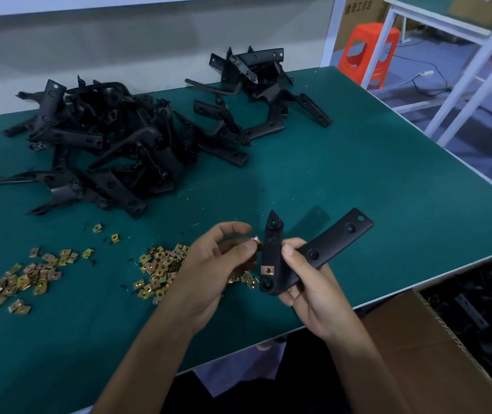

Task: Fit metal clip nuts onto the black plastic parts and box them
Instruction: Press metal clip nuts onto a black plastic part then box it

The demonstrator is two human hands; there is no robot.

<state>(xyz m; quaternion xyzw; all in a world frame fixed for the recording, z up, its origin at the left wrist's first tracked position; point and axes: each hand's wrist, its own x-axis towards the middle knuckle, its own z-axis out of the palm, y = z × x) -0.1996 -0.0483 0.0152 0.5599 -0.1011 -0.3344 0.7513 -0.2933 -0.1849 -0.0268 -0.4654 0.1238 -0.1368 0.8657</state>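
Above the counter (358,174), the right hand (313,291) grips a black part (322,249) already carrying one clip nut (267,269). The left hand (218,264) pinches a second nut (256,241) just beside it. A heap of parts (104,144) and loose nuts (158,270) wait; the box (418,339) appears partly filled.

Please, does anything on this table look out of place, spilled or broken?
Nothing looks broken. Two stray clip nuts lie apart from the two heaps on the green table, with small black crumbs near them. It looks like ordinary work mess, not a fault.
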